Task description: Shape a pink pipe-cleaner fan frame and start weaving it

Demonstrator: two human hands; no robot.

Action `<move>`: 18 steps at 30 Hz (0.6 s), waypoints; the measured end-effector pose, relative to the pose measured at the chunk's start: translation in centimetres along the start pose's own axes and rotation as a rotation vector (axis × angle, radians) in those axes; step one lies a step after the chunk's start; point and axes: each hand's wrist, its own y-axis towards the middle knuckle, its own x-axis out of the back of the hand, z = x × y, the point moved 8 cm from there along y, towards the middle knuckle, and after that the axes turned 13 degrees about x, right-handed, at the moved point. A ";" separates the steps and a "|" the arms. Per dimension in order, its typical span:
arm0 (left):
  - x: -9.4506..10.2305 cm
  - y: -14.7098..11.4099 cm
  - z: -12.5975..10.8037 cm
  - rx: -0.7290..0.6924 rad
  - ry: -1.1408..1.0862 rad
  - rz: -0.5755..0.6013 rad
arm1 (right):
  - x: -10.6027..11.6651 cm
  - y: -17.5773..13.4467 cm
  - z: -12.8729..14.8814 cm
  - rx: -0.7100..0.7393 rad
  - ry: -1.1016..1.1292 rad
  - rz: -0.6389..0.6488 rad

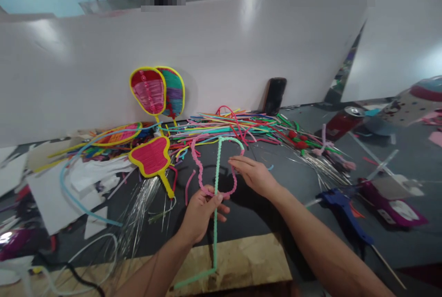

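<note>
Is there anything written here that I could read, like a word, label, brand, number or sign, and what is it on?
No text can be read anywhere.
Can: any print is too blurred to read.
Purple pack: pale patches, but no legible lettering.
Phone: dark, no readable text.
Spotted container: dots and dark shapes, no readable words.
Pink-and-green outline: no writing shows.

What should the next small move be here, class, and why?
Probably, the right hand should gently shape the right side of the pink pipe-cleaner loop to mirror the left: that hand is at this edge, while the left hand pinches the mint-green stem near the loop's bottom.
</note>
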 end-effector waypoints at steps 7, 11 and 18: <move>-0.2 -0.2 -0.2 -0.010 -0.026 -0.009 | -0.1 0.0 0.0 0.007 -0.063 -0.024; -0.3 -0.2 -0.1 -0.023 -0.021 0.001 | -0.1 0.2 0.2 -0.004 -0.065 -0.019; -0.4 -0.3 0.1 -0.023 -0.024 0.005 | 0.2 0.6 1.0 0.006 -0.054 -0.066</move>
